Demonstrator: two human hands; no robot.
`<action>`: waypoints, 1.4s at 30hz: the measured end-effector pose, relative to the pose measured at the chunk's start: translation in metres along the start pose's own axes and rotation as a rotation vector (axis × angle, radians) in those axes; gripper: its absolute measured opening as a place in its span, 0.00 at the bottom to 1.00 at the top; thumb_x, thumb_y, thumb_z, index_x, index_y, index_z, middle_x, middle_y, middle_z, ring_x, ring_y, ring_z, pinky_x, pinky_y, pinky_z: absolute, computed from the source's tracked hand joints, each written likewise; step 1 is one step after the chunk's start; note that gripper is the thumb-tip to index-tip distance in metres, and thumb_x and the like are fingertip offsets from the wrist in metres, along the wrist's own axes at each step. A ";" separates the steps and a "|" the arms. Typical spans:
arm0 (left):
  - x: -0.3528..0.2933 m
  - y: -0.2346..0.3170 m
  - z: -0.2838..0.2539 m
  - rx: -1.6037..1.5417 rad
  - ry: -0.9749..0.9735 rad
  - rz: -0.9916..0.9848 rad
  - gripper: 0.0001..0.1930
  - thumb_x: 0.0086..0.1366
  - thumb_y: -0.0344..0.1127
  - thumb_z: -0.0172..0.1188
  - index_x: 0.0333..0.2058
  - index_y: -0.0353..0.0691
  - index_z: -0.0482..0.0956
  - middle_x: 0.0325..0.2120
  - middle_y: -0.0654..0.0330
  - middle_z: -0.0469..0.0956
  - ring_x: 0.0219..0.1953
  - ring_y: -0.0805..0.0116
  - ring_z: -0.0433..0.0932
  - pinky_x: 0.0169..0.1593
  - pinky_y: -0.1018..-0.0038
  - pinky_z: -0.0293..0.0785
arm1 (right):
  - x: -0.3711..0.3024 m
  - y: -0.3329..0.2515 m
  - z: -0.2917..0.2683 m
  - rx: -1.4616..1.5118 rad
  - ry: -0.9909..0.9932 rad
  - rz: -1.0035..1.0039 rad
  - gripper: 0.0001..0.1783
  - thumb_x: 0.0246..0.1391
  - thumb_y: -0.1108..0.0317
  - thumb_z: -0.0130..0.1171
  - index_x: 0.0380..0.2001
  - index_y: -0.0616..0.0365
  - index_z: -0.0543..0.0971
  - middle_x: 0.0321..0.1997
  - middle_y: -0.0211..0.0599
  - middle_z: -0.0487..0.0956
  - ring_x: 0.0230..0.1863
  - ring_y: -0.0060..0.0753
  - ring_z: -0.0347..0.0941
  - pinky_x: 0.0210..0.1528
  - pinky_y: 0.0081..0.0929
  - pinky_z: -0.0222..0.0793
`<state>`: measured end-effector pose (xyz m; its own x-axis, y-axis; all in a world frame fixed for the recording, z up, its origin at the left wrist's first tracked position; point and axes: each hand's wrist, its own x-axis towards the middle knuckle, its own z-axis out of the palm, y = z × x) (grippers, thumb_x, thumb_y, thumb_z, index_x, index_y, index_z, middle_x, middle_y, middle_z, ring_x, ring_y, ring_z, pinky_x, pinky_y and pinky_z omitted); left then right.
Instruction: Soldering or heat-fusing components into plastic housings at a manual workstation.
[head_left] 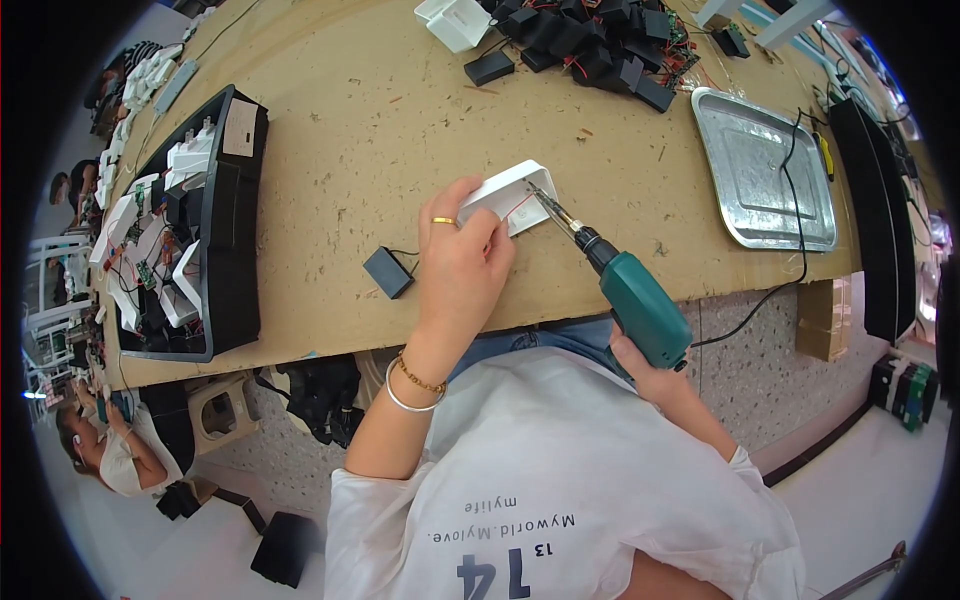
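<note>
Tool (650, 308) at the hollow face of a white housing (500, 184)

Left hand (465, 262): fingers and thumb close together, gripping the white housing by its near left part. The housing is held at the middle of the work table (350, 150), tilted, hollow face toward the wearer. A thin red wire (519, 207) lies across its interior, next to the fingers.

Right hand (648, 378): wrapped around the handle of the green tool, partly hidden by its body. The tool slopes up and to the left; its metal tip meets the far right part of the housing in the view. Contact between tip and inner surface cannot be determined.

Surroundings: a small black box (388, 273) lies just left of the left hand. A black bin (236, 235) with mixed white and black parts stands at the left. A heap of black boxes (600, 42) lies at the far edge. A metal tray (762, 232) lies at the right, with a black cord (793, 190) running across it.
</note>
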<state>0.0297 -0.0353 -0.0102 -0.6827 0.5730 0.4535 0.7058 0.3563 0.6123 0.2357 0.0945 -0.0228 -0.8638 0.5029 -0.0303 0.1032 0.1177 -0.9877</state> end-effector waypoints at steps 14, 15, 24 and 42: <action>0.002 0.000 0.000 0.011 0.001 0.019 0.05 0.51 0.22 0.62 0.24 0.33 0.73 0.47 0.49 0.72 0.46 0.50 0.71 0.44 0.63 0.73 | 0.000 -0.003 0.001 -0.013 0.012 -0.003 0.20 0.46 0.70 0.65 0.44 0.66 0.74 0.29 0.31 0.74 0.29 0.22 0.69 0.34 0.22 0.66; 0.002 0.000 0.001 0.023 -0.001 0.021 0.05 0.51 0.22 0.62 0.24 0.33 0.73 0.47 0.49 0.72 0.46 0.50 0.71 0.44 0.63 0.73 | 0.000 -0.003 0.001 -0.014 0.011 -0.003 0.20 0.46 0.70 0.65 0.44 0.66 0.74 0.29 0.31 0.74 0.29 0.22 0.69 0.34 0.22 0.66; 0.000 0.000 0.002 -0.013 0.011 0.012 0.05 0.51 0.21 0.61 0.24 0.32 0.73 0.47 0.48 0.72 0.46 0.49 0.71 0.45 0.63 0.73 | 0.000 -0.003 0.000 -0.040 0.006 -0.015 0.21 0.47 0.70 0.65 0.44 0.66 0.74 0.29 0.31 0.74 0.29 0.22 0.68 0.34 0.22 0.66; 0.001 0.001 0.002 0.025 -0.005 0.021 0.06 0.48 0.21 0.61 0.22 0.33 0.71 0.47 0.48 0.71 0.48 0.48 0.70 0.47 0.61 0.71 | 0.000 -0.011 0.001 -0.024 0.028 0.024 0.19 0.47 0.69 0.66 0.42 0.64 0.75 0.29 0.31 0.74 0.29 0.22 0.69 0.35 0.22 0.65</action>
<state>0.0296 -0.0332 -0.0104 -0.6669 0.5841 0.4627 0.7244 0.3624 0.5865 0.2344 0.0924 -0.0125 -0.8466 0.5299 -0.0494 0.1361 0.1259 -0.9827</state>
